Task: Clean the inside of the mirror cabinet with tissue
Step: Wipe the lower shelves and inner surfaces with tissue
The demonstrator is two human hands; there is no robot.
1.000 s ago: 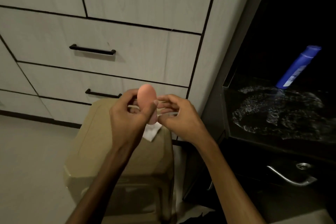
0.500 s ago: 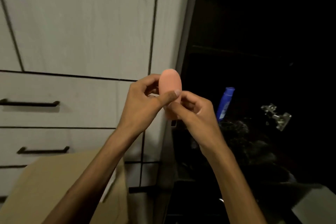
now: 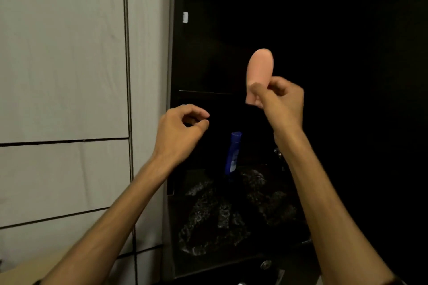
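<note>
My right hand (image 3: pixel 281 99) pinches the lower end of a smooth pink oval object (image 3: pixel 259 69) and holds it upright in front of the dark cabinet interior (image 3: pixel 231 53). My left hand (image 3: pixel 180 129) hangs lower and to the left, fingers loosely curled, holding nothing. A thin shelf edge (image 3: pixel 203 92) crosses the cabinet behind the hands. No tissue shows in this view.
A blue bottle (image 3: pixel 232 152) stands on the dark speckled counter (image 3: pixel 220 215) below the cabinet. Pale wood-grain panels (image 3: pixel 62 53) fill the left half. A metal fitting (image 3: pixel 266 264) glints at the bottom. A small white tab (image 3: pixel 185 17) sits on the cabinet's left wall.
The view rose from the stool and drawers to the cabinet. My left hand let go of the pink object and dropped away; my right hand carried it up and to the right.
</note>
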